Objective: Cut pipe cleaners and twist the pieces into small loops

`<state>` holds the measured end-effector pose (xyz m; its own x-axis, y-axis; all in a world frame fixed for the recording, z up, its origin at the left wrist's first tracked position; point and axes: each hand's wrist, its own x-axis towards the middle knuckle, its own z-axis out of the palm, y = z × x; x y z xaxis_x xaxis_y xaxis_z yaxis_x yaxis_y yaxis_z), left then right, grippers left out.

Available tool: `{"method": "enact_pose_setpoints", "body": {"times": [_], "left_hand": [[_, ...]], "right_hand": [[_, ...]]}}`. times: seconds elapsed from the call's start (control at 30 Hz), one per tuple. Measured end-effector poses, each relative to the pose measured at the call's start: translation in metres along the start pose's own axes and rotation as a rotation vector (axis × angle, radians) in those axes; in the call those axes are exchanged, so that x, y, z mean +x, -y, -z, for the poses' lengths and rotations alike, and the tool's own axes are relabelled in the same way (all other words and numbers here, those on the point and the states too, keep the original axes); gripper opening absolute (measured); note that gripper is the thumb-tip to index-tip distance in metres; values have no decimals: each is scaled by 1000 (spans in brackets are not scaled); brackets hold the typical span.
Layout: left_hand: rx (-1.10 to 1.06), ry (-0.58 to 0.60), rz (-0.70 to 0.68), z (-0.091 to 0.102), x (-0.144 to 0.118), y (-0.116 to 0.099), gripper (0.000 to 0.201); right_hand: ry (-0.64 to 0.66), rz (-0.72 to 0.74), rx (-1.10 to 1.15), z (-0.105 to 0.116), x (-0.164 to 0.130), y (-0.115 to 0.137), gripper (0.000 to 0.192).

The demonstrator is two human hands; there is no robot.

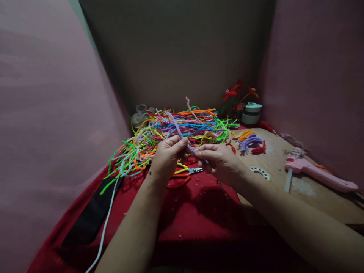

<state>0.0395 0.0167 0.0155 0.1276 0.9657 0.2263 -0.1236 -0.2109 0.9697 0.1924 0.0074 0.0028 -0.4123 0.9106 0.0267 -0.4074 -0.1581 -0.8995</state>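
The held pipe cleaner (178,127) is lavender, the cloth (182,229) red, the glue gun (318,171) pink.

A brown board (277,151) bears a pink glue gun (315,172) on its right part and 1 white ring pierced with dark holes (263,171) near its left edge. Just beyond the board's far edge stands a pale green lidded jar (251,118) with a dark band; red flowers (231,92) rise behind the board, to its far left. Left of the board spreads a red cloth (204,223), and well to its left lies a flat black object (88,216), crossed by 1 pale cable (106,223). Behind the board is a dark wall (176,49).
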Motion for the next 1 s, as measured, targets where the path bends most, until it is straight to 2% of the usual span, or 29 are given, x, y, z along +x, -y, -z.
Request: {"method": "enact_pose_setpoints", "body": {"times": [0.1, 0.17, 0.2, 0.27, 0.3, 0.37, 0.43, 0.53, 0.7, 0.83, 0.9, 1.0], "left_hand": [[39, 35, 19, 6, 1, -2, 30], [171, 108, 47, 14, 1, -5, 32], [290, 159, 63, 18, 1, -6, 30], [675, 326, 107, 27, 0, -7, 15], [855, 371, 110, 31, 0, -5, 7], [1118, 400, 123, 35, 1, 0, 7], [1188, 409, 109, 36, 1, 8, 9], [1177, 378, 8, 31, -2, 20, 16], [1237, 293, -103, 24, -11, 30, 9], [1389, 239, -142, 29, -17, 22, 9], [1474, 235, -110, 33, -19, 12, 7], [1482, 226, -67, 38, -21, -4, 9]], "right_hand": [[-7, 5, 3, -1, -1, 2, 10], [-49, 46, 23, 0, 0, 3, 10], [-79, 79, 36, 2, 0, 3, 10], [-141, 155, 59, 5, 3, 3, 9], [-168, 190, 68, 6, 4, 4, 9], [-201, 237, 84, 10, 7, 5, 8], [-207, 259, 102, 12, 8, 6, 8], [-198, 272, 122, 14, 9, 7, 9], [-185, 282, 119, 15, 10, 9, 9], [-209, 313, 108, 15, 9, 10, 11], [-222, 345, 99, 15, 9, 11, 11], [-230, 387, 62, 14, 8, 11, 10]]}}
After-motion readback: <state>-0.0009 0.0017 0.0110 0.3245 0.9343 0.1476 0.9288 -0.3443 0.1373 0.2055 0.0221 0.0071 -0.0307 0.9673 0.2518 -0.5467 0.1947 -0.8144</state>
